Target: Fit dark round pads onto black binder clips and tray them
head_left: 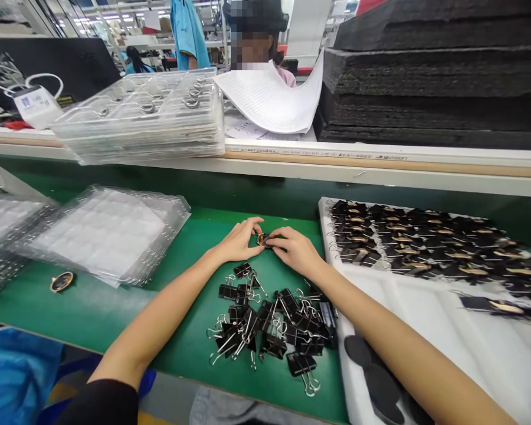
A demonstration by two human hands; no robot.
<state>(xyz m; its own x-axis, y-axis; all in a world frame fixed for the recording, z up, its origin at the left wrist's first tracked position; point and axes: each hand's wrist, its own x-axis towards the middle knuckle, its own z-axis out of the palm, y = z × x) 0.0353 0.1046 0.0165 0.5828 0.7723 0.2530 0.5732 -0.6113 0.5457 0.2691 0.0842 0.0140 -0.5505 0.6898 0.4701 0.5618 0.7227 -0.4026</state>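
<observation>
Near the back of the green table (203, 236), my left hand (242, 241) and my right hand (293, 249) meet around a small dark and gold part (264, 239). Fingers of both hands are closed on its two sides. Just in front of them lies a loose pile of black binder clips (274, 324) with silver handles. To the right, a white foam tray (380, 289) holds rows of black clips (407, 236) with gold-coloured pieces between them. Another small oval part (62, 282) with a gold rim lies alone at the left.
Clear plastic trays (101, 233) are stacked on the left, with more trays (137, 124) on the shelf (265, 165). Black foam sheets (407, 88) stand at the right of the shelf. Black round pads (374, 378) lie at the foam tray's near edge. A person (252, 47) is behind the shelf.
</observation>
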